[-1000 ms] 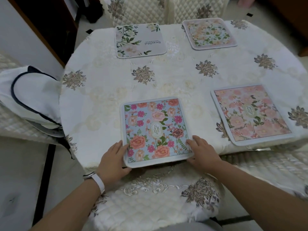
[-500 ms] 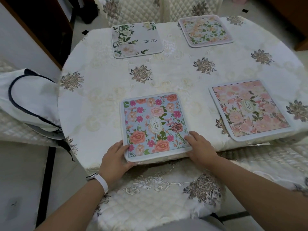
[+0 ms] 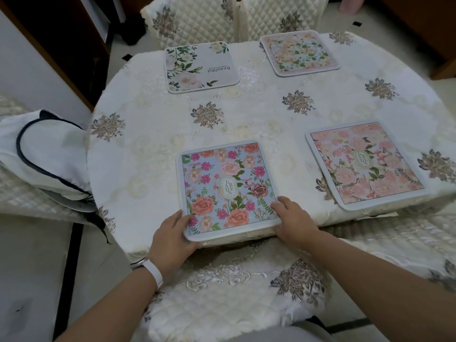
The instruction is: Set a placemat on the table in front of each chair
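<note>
The blue placemat (image 3: pixel 228 190) lies at the near edge of the bench (image 3: pixel 153 144), its near border jutting slightly past that edge above the quilted chair (image 3: pixel 222 299). The left hand (image 3: pixel 172 233) grips the near left corner. The right hand (image 3: pixel 293 220) pinches the near right corner, its fingers (image 3: pixel 277 202) laid on the print.

The risk, as I judge it, is the overhang: released here, the mat could tip or slide off onto the chair. An uneven push would leave it skewed, and dragging it could ruck the embroidered cloth.

The pink placemat (image 3: pixel 365 164) lies further right along the near edge, well apart and also close to the drop. At the far edge sit a green-leaf placemat (image 3: pixel 201 67) and a pale floral placemat (image 3: pixel 299 53), each before a far chair (image 3: pixel 192 21). A white bag (image 3: pixel 44 154) with dark piping rests beyond the left end. The quilted chair stands between person and bench, so both arms reach across it.
</note>
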Action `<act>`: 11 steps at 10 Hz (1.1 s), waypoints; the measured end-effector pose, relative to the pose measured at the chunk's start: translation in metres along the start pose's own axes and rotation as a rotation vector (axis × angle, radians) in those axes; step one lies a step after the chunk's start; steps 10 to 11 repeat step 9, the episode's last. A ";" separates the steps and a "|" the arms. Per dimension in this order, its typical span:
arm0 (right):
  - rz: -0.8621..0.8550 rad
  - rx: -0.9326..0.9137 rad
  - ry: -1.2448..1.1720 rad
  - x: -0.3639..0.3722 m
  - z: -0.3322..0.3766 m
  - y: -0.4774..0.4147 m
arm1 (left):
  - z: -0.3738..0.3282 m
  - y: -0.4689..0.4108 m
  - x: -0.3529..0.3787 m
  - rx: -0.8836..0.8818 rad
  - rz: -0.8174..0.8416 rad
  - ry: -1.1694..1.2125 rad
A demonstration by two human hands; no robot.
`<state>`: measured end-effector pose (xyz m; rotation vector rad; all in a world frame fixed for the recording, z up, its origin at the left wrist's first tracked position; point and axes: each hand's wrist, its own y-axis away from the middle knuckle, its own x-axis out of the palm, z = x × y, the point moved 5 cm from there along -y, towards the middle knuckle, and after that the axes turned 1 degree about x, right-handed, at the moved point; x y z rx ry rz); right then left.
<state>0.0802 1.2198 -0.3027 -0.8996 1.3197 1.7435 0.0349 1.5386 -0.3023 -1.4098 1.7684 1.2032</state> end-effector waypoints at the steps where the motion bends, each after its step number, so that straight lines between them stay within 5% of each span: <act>1: 0.004 0.011 -0.014 -0.009 0.002 0.002 | -0.017 0.002 -0.012 0.104 -0.017 0.013; 5: -0.403 -0.146 -0.180 -0.164 0.048 0.005 | -0.079 -0.023 -0.168 0.236 -0.362 -0.060; 8: -0.693 -0.275 -0.271 -0.315 0.019 0.025 | -0.181 -0.022 -0.271 0.262 -0.645 -0.150; 11: -0.693 -0.298 -0.196 -0.345 -0.009 0.033 | -0.225 -0.020 -0.283 0.233 -0.700 -0.157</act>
